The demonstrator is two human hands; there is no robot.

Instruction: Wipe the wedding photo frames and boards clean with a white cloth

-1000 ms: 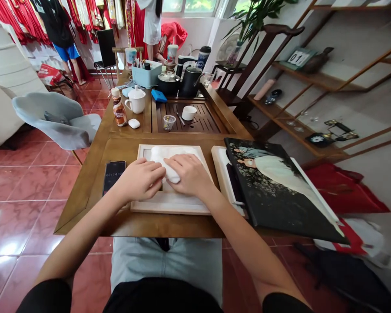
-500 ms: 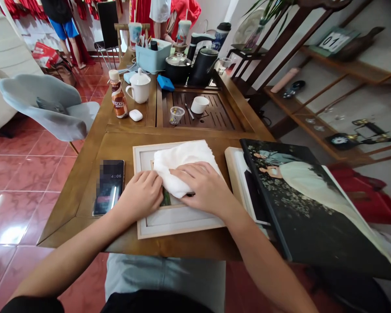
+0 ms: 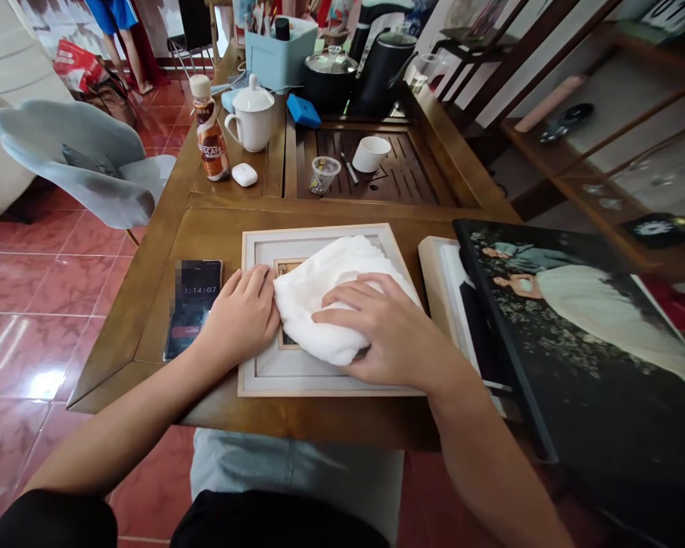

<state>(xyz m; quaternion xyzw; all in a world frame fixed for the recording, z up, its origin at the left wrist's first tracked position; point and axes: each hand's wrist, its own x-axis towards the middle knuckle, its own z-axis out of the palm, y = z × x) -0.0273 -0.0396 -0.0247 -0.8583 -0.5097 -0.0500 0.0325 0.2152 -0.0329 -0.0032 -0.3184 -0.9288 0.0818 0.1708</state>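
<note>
A light wooden picture frame lies flat on the wooden table in front of me. A white cloth is bunched over its middle, hiding most of the picture. My right hand presses down on the cloth, fingers curled over its lower part. My left hand rests on the frame's left side, fingers lying flat and touching the cloth's left edge.
A phone with a running timer lies left of the frame. A large dark photo canvas leans over another frame at the right. Behind stand a bottle, a white mug, an earbud case and a tea tray with cups.
The cloth and my right hand have shifted right and slightly toward me across the frame. My left hand's fingers have flattened. The view has tilted down and nearer.
</note>
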